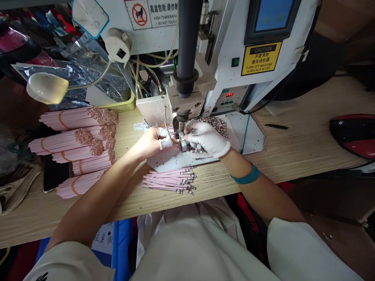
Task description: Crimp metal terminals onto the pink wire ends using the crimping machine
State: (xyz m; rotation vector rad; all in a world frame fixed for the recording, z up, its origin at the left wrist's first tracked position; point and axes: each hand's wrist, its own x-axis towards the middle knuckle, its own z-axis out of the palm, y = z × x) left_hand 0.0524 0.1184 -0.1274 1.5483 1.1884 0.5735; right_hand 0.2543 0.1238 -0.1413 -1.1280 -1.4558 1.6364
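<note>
Under the press (184, 102), left hand (150, 142), right hand (206, 138), nearly touching

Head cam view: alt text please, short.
A white-gloved right hand and a left hand meet under the head of a benchtop press. Bundles of pink strips, rubber-banded, lie left on the wooden bench; a loose pile lies in front.

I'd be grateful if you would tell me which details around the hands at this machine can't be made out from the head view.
Head view:
Where the press tip meets the work: hidden by the left hand and right hand.
Metal ends of the pink strips: too small to make out.
Black column: cut off by the top edge.
Paper label: partly hidden by the table edge.
</note>
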